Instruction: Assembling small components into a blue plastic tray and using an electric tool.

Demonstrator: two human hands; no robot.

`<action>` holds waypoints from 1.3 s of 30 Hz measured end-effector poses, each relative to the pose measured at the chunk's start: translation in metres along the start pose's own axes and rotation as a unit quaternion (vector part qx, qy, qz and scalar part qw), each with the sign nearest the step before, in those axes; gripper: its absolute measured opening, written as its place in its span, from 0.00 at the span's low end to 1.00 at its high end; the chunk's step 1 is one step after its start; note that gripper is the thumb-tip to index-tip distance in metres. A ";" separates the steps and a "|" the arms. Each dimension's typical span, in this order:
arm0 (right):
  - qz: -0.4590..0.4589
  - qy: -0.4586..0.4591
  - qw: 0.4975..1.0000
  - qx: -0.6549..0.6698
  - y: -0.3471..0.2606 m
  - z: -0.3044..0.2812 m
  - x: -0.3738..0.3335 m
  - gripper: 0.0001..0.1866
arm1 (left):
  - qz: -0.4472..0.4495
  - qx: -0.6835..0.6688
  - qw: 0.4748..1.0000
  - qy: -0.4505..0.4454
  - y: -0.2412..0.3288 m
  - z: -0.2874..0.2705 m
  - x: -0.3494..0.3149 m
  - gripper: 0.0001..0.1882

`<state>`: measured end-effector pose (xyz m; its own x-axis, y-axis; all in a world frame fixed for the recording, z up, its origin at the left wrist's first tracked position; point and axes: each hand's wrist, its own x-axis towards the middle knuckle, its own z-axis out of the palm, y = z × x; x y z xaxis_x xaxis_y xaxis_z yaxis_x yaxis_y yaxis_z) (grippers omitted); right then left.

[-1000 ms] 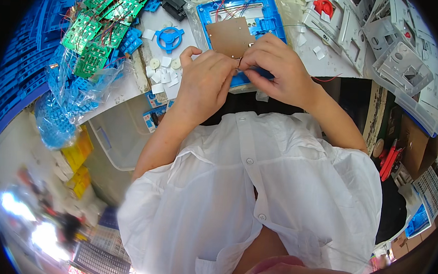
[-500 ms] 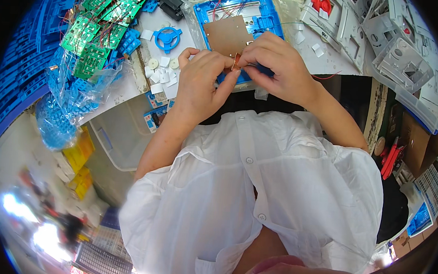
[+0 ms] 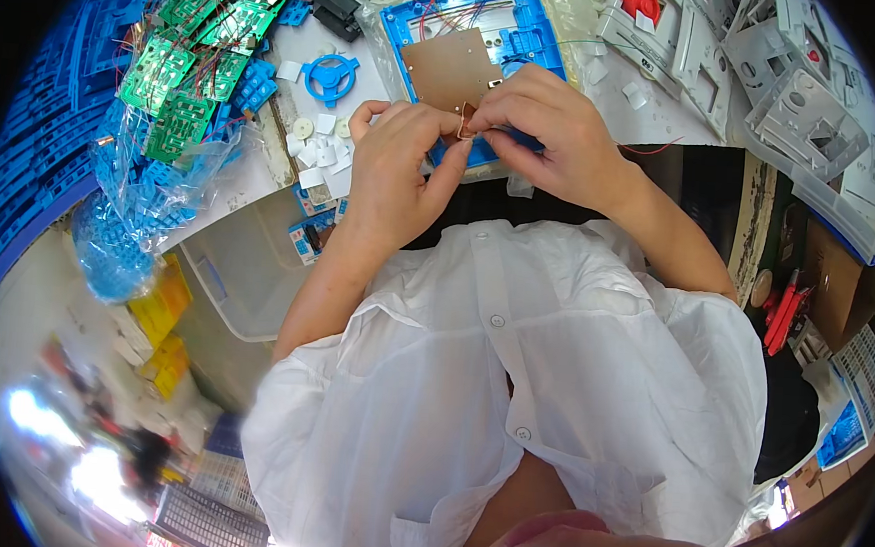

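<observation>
Left hand (image 3: 399,161) and right hand (image 3: 549,125) pinch one coppery wire (image 3: 464,123), fingers partly hiding one blue housing (image 3: 541,24) bearing one brown board (image 3: 455,66); nearby, one blue ring (image 3: 310,71), overlapping green circuit boards (image 3: 181,122), uncountable.

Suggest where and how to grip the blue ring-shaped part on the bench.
Probably pinch the blue ring-shaped part by its far rim, from above: it lies flat, with openings inside; loose white pieces lie by its near side.
</observation>
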<state>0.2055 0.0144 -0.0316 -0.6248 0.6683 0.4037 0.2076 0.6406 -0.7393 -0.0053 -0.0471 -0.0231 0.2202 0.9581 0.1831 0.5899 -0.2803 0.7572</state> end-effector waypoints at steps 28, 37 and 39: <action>0.093 -0.006 0.995 0.042 -0.009 -0.006 0.003 0.10 | 0.054 0.065 0.993 0.082 -0.005 0.012 -0.002 0.06; 0.159 -0.106 0.969 0.155 0.000 -0.018 0.014 0.04 | 0.053 0.045 0.996 0.057 -0.008 0.008 0.002 0.05; 0.180 -0.120 0.963 0.162 -0.001 -0.020 0.015 0.04 | 0.035 0.034 0.997 0.065 -0.008 0.008 0.001 0.05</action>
<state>0.2108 0.0315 -0.0136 -0.7206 0.6932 -0.0180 0.2226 0.2066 -0.9528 -0.0036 -0.0445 -0.0337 0.1628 0.9344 0.3169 0.6286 -0.3458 0.6966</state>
